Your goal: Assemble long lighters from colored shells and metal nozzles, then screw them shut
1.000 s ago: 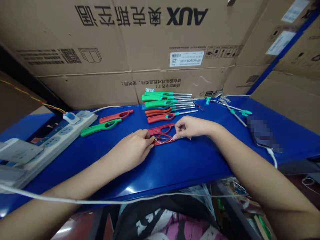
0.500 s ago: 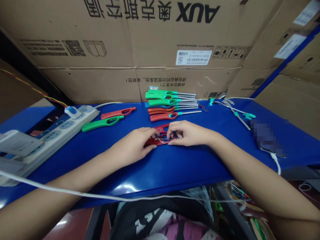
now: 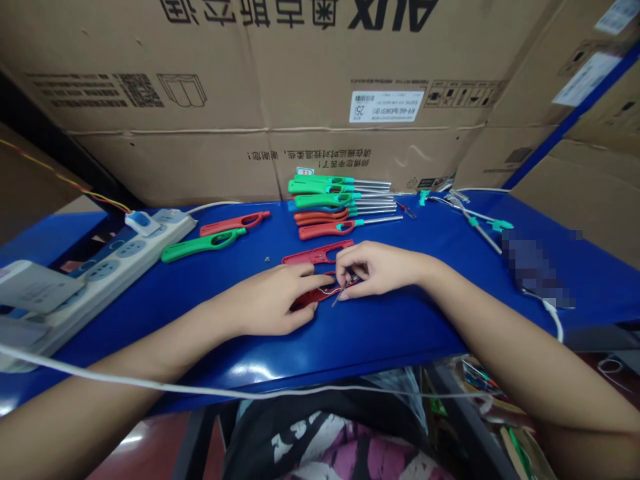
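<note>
My left hand (image 3: 275,299) is closed on one red lighter shell half (image 3: 309,298), its thumb and fingers at the shell's near and far edges. Thin wiring (image 3: 327,291) shows inside that half. At its right end my right hand (image 3: 373,268) pinches a thin, straight piece (image 3: 336,300) that slants down toward the table's front; its exact kind is unclear. Just beyond both hands lies a second red shell half (image 3: 313,255), untouched by the left hand and partly covered by the right. Tiny metal pieces (image 3: 267,259) rest to its left.
Several long-nosed lighters (image 3: 325,230) are stacked at the back. A red lighter handle (image 3: 233,224) and a green one (image 3: 200,247) lie left, beside a power strip (image 3: 150,243). Metal tubes (image 3: 483,235) and a phone-like blurred object (image 3: 533,270) are right. A white cable (image 3: 240,398) crosses in front.
The two red shell halves now lie farther apart. The thin piece in my right hand has swung from nearly level to slanting downward. Tiny metal pieces have come into sight beside my left hand.
</note>
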The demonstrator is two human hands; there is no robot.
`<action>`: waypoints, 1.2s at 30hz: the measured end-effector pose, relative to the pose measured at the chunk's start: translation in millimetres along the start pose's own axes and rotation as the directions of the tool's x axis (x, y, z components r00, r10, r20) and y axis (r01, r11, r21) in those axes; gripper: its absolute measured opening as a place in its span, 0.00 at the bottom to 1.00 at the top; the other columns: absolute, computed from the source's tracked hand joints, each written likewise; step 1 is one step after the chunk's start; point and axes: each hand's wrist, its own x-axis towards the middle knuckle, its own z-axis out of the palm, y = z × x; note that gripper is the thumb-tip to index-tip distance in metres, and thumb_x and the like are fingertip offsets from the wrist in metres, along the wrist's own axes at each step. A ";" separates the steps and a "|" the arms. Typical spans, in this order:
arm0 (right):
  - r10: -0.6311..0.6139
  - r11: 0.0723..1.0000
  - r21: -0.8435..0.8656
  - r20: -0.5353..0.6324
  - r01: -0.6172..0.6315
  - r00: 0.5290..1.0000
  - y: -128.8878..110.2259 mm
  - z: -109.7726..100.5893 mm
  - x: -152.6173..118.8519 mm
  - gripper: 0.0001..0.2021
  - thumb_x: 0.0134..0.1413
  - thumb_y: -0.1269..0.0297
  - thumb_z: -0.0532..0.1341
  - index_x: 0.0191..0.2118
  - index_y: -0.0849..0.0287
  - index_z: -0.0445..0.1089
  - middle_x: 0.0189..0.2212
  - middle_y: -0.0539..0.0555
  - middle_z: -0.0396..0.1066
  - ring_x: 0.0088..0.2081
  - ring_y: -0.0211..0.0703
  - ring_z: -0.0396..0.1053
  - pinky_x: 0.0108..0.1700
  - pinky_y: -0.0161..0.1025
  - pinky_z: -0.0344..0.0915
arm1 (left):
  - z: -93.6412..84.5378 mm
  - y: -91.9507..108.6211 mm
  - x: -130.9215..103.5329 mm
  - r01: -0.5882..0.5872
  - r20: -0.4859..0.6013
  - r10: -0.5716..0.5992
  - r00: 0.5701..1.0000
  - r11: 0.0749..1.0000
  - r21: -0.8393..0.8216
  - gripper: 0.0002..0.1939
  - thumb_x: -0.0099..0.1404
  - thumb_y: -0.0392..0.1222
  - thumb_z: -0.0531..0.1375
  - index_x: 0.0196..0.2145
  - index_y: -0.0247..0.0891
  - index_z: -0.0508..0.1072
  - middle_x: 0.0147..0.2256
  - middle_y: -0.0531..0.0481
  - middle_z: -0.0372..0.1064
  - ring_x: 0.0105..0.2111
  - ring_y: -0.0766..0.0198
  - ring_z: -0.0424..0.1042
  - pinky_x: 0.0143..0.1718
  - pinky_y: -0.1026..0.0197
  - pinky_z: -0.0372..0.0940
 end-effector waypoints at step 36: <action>-0.111 0.989 -0.111 -0.097 0.100 0.989 2.7 -6.6 -2.5 0.07 0.58 0.63 0.65 0.38 0.61 0.76 0.34 0.53 0.72 0.28 0.34 0.64 0.33 0.34 0.64 | 12.2 -12.6 3.6 -0.041 -0.234 0.116 0.965 0.953 0.301 0.16 0.76 0.45 0.51 0.44 0.43 0.79 0.50 0.46 0.73 0.46 0.57 0.75 0.44 0.57 0.70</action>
